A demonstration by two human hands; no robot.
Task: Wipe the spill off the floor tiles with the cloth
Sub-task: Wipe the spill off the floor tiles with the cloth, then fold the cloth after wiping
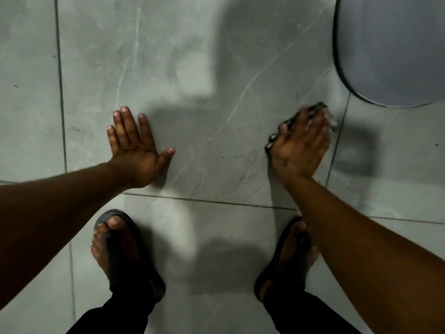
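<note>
My right hand (301,145) presses flat on a dark patterned cloth (315,109) on the grey floor tiles (204,68); it is blurred by motion. The cloth shows only at the fingertips and along the hand's left side. My left hand (134,145) lies flat on the tile with fingers spread, holding nothing, well to the left of the cloth. I cannot make out a distinct spill; faint dark streaks mark the tile (240,156) between the two hands.
A rounded grey object with a dark rim (390,49) stands at the top right, close to the cloth. My two feet in dark sandals (125,251) (289,256) rest on the tile below the hands. Grout lines cross the floor.
</note>
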